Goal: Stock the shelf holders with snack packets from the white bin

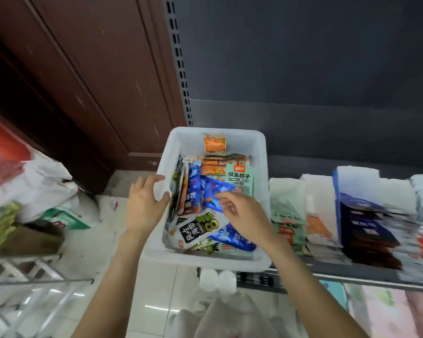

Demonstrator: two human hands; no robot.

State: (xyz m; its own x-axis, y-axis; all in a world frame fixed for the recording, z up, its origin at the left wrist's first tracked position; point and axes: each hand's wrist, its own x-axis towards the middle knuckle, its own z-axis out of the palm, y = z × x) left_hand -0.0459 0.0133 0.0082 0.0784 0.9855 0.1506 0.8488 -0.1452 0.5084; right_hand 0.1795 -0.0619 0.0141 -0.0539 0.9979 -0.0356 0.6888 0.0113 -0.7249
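Reaching into the white bin [259, 152], the right hand [242, 215] hangs over the heap of snack packets with its fingers loosely bent and slightly apart, the forefinger stretched toward a shiny blue packet [215, 189]. Whether the fingertips touch the foil or hover just above it, I cannot tell; nothing is pinched yet. That blue packet lies just beyond the fingertips, further from the person, its long axis slanting from near left to far right, so the right hand is plainly the nearer one for it.

The left hand [144, 203] grips the bin's left rim, thumb over the edge and fingers down the outer wall, steadying it. The bin sits on the end of the shelf [352, 276], its near corner jutting past the edge, which is likely why it is being held.

Around the blue packet lie orange packets [214, 143] at the far end, a green packet [239, 176] beside them, and a black-and-white packet [195, 228] nearest the person. To the right, just past the bin, stand the shelf holders [347, 189], already partly filled.
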